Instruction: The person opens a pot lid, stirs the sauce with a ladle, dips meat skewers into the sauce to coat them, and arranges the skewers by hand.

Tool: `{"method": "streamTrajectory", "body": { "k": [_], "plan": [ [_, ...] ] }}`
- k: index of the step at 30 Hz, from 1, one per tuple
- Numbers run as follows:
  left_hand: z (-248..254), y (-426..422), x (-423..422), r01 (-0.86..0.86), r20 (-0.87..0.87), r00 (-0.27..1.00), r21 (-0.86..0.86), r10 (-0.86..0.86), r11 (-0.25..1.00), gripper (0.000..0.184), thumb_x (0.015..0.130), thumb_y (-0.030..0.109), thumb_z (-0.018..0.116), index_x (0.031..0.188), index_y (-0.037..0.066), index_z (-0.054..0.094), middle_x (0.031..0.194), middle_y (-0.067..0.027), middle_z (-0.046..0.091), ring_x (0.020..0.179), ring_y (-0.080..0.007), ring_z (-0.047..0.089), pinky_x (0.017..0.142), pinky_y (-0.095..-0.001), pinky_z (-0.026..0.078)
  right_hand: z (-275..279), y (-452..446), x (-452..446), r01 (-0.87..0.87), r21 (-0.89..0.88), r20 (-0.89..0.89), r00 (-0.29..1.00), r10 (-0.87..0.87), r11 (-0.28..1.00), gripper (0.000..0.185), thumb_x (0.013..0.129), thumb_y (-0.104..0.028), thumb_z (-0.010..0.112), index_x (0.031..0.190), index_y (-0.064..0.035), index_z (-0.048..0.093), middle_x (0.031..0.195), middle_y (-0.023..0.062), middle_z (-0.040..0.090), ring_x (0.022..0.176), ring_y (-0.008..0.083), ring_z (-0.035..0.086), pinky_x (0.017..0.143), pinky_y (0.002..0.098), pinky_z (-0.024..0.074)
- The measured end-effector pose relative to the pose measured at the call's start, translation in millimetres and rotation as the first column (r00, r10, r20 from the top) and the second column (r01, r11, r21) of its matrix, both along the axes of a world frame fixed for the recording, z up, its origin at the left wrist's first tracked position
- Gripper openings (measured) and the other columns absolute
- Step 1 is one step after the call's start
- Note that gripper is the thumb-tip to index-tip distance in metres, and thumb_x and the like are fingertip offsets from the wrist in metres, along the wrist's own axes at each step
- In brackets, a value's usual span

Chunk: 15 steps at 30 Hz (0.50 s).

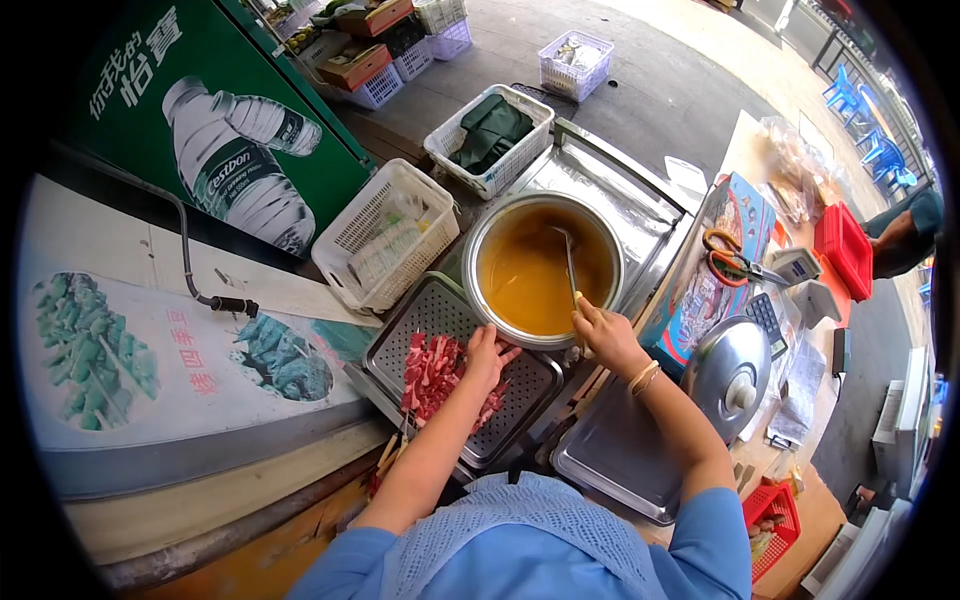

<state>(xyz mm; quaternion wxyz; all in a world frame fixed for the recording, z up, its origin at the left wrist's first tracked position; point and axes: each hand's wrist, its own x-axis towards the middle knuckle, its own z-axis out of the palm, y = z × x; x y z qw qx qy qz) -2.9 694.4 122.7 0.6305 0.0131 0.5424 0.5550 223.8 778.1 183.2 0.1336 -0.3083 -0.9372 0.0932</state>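
Observation:
A deep metal pot (473, 262) holds yellow-brown liquid (520, 285). My right hand (603, 335) is closed on the handle of a ladle (571, 265), whose lower end dips into the liquid. At the pot's near left side my left hand (486, 360) is held with its fingers apart, close to or touching the pot's outer wall; I cannot tell which. Beneath that hand, skewered raw red meat (430, 372) lies on a perforated metal tray (525, 400). My left forearm hides part of the meat.
White plastic baskets (437, 215) stand beyond the tray. To the right are a lidded metal tray (620, 450), a domed pot lid (715, 370), orange-handled scissors (735, 262) and a red basket (785, 520). A green cabinet (120, 110) borders the far left. Another person's arm (905, 230) shows at right.

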Motion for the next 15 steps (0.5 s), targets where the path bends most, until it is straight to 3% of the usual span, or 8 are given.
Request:
{"method": "streamTrajectory", "body": {
  "k": [4, 6, 9, 12, 15],
  "plan": [
    [-4.3, -4.3, 7.1, -0.021, 0.001, 1.000, -0.011, 0.021, 1.000, 0.023, 0.097, 0.028, 0.037, 0.108, 0.009, 0.043, 0.103, -0.0065, 0.052, 0.092, -0.0202, 0.055, 0.077, -0.0406, 0.050, 20.5, -14.8, 18.3, 0.015, -0.066, 0.088, 0.996, -0.009, 0.998, 0.034, 0.071, -0.011, 0.061, 0.102, -0.0018, 0.050, 0.118, 0.0228, 0.052, 0.073, 0.0309, 0.062, 0.064, 0.0372, 0.0513],
    [-3.4, -7.5, 7.7, -0.033, -0.005, 0.999, 0.012, 0.033, 0.999, 0.023, 0.097, 0.028, 0.037, 0.108, 0.009, 0.043, 0.103, -0.0065, 0.052, 0.093, -0.0204, 0.055, 0.077, -0.0405, 0.050, 31.9, -23.6, 22.8, 0.007, -0.031, 0.014, 1.000, -0.006, 0.999, 0.030, 0.070, -0.012, 0.063, 0.097, -0.0029, 0.053, 0.111, 0.0213, 0.057, 0.066, 0.0300, 0.062, 0.058, 0.0367, 0.0515],
    [-0.9, -6.1, 7.3, -0.023, 0.013, 1.000, 0.010, 0.023, 1.000, 0.024, 0.097, 0.028, 0.037, 0.107, 0.007, 0.043, 0.106, -0.0073, 0.051, 0.094, -0.0202, 0.055, 0.077, -0.0398, 0.051, 60.1, -41.9, 17.0, 0.028, -0.070, -0.228, 0.973, -0.044, 0.997, 0.023, 0.068, -0.012, 0.064, 0.084, -0.0034, 0.050, 0.088, 0.0110, 0.057, 0.060, 0.0267, 0.060, 0.052, 0.0358, 0.0483],
    [-2.6, -7.5, 6.0, -0.023, 0.030, 0.999, 0.036, 0.021, 0.999, 0.024, 0.097, 0.028, 0.037, 0.107, 0.007, 0.043, 0.106, -0.0073, 0.051, 0.094, -0.0200, 0.055, 0.076, -0.0392, 0.051, 59.0, -51.9, 5.9, 0.074, -0.145, -0.259, 0.960, -0.110, 0.987, 0.021, 0.068, -0.010, 0.065, 0.087, -0.0048, 0.058, 0.094, 0.0168, 0.064, 0.062, 0.0287, 0.063, 0.054, 0.0346, 0.0519],
    [0.1, -6.0, 4.0, -0.006, 0.034, 0.999, 0.012, 0.006, 1.000, 0.023, 0.097, 0.027, 0.037, 0.108, 0.008, 0.043, 0.103, -0.0067, 0.052, 0.093, -0.0209, 0.055, 0.077, -0.0409, 0.050, 58.7, -61.1, -7.0, 0.072, -0.142, -0.298, 0.948, -0.112, 0.987, 0.021, 0.069, -0.011, 0.065, 0.087, -0.0033, 0.058, 0.093, 0.0155, 0.063, 0.064, 0.0285, 0.063, 0.056, 0.0349, 0.0516]
  ]
}}
